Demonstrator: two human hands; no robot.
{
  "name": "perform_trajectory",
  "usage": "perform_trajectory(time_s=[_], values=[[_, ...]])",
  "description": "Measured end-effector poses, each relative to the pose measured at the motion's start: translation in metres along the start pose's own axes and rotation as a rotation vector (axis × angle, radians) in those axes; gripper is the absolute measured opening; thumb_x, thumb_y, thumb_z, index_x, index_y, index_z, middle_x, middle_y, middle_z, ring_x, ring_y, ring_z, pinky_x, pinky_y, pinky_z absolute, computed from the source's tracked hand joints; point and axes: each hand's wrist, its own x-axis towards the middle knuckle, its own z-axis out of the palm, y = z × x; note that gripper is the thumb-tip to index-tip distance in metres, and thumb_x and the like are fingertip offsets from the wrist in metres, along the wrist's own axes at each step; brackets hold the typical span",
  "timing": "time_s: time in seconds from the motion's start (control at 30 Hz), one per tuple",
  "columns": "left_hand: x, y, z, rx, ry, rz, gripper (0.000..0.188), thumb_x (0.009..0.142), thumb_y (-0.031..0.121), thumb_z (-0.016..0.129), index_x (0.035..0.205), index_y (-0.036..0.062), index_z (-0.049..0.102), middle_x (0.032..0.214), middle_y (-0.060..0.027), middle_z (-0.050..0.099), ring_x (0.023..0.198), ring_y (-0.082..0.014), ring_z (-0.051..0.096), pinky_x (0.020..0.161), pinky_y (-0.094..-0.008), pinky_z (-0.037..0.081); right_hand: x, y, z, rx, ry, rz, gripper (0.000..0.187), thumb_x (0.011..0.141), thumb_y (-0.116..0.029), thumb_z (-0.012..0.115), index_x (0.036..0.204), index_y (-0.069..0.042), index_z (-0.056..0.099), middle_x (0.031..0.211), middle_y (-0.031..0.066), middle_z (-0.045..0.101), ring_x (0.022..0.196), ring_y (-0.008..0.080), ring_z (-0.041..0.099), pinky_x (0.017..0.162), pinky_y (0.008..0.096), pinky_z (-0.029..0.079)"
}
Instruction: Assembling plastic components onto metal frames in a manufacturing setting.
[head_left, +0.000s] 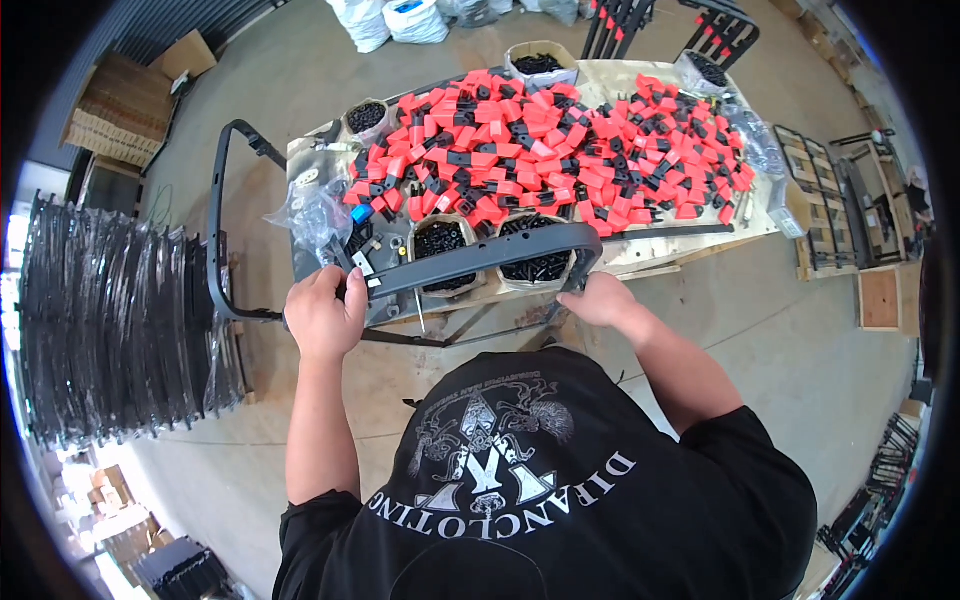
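A black bent-tube metal frame [470, 258] is held up in front of me, over the near edge of the worktable. My left hand [325, 315] is closed round its bar near the middle, thumb on top. At the rounded right-hand corner, my right hand [600, 299] grips the tube, its fingers partly hidden behind it. Just beyond the bar stand two open boxes of small black parts, a left one [440, 238] and a right one [535, 268]. A large heap of red and black plastic pieces [510, 140] covers much of the table.
Clear plastic bags [318, 212] lie on the left of the worktable [640, 255]. Wrapped black frames [120, 310] are stacked at the left. White sacks [415, 20] stand on the floor at the back, and a wooden pallet [815, 205] is at the right.
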Motion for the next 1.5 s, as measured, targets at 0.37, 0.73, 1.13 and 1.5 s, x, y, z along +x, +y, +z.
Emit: perform_trajectory(time_s=[0.37, 0.73, 1.13, 1.5], values=[[0.003, -0.002, 0.006, -0.03, -0.028, 0.004, 0.025, 0.089, 0.024, 0.065, 0.073, 0.0055, 0.062, 0.067, -0.0137, 0.062, 0.063, -0.0377, 0.06, 0.061, -0.0469, 0.045, 0.019, -0.003, 0.055, 0.268, -0.156, -0.563, 0.039, 0.087, -0.035, 0.069, 0.087, 0.005, 0.07, 0.091, 0.0215, 0.072, 0.092, 0.0376, 0.071, 0.085, 0.0491, 0.056], [-0.005, -0.014, 0.0, -0.081, 0.063, 0.095, 0.029, 0.087, 0.026, 0.068, 0.068, 0.0069, 0.058, 0.065, -0.0102, 0.06, 0.062, -0.0336, 0.061, 0.06, -0.0466, 0.044, 0.117, -0.05, 0.081, -0.271, 0.481, -0.156, 0.033, 0.092, -0.012, 0.052, 0.12, -0.001, 0.065, 0.124, 0.0262, 0.065, 0.112, 0.0409, 0.066, 0.096, 0.0491, 0.054], [-0.009, -0.029, -0.007, -0.081, 0.022, 0.197, 0.031, 0.092, 0.03, 0.062, 0.07, 0.0074, 0.058, 0.069, -0.0104, 0.061, 0.066, -0.0329, 0.063, 0.064, -0.0462, 0.046, 0.112, -0.037, 0.079, -0.312, 0.768, -0.267, 0.027, 0.09, -0.007, 0.053, 0.114, 0.001, 0.064, 0.113, 0.0281, 0.065, 0.107, 0.0437, 0.063, 0.095, 0.05, 0.051], [-0.012, -0.024, -0.002, -0.023, 0.031, 0.181, 0.028, 0.092, 0.028, 0.061, 0.073, 0.0075, 0.063, 0.07, -0.0099, 0.063, 0.066, -0.033, 0.062, 0.064, -0.0471, 0.046, 0.082, -0.041, 0.078, 0.171, 0.912, -0.426, 0.027, 0.087, -0.004, 0.058, 0.113, 0.002, 0.062, 0.106, 0.0315, 0.064, 0.103, 0.0485, 0.061, 0.09, 0.0531, 0.051]])
